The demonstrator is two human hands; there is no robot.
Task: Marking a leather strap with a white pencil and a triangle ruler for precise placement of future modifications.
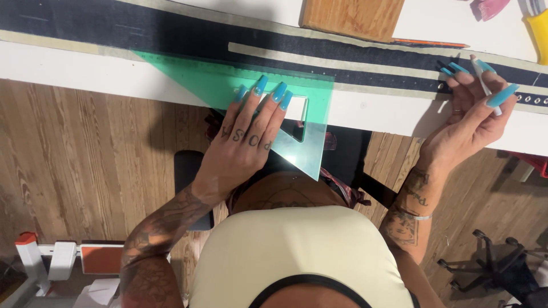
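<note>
We count two hands at the white table (68,71), both the person's own. The left hand (242,151) lies flat on one green see-through triangle (225,80), its fingers (260,91) stretched out and slightly spread, tips pressing the plastic down near the cut-out. The triangle sits at the table's near edge, its upper side over one long dark strip (171,37) of cloth and its lower corner hanging out past the edge above the floor. The right hand (476,111) is well apart to the right, fingers curled around one thin white marker (484,84), whose tip rests at the strip; that hand's fingertips touch the cloth too. Along the strip we see two pale tapes: one along its far edge, one running down its middle to the right hand. A row of small metal eyelets (534,98) shows at the strip's right end; too small for us to count.

Beyond the strip lie one wooden block (351,17), one orange pencil (428,43) just beside it, one yellow tool (539,31) and something pink (488,7) cut off by the frame. Nothing lies between the two hands but strip and bare table
</note>
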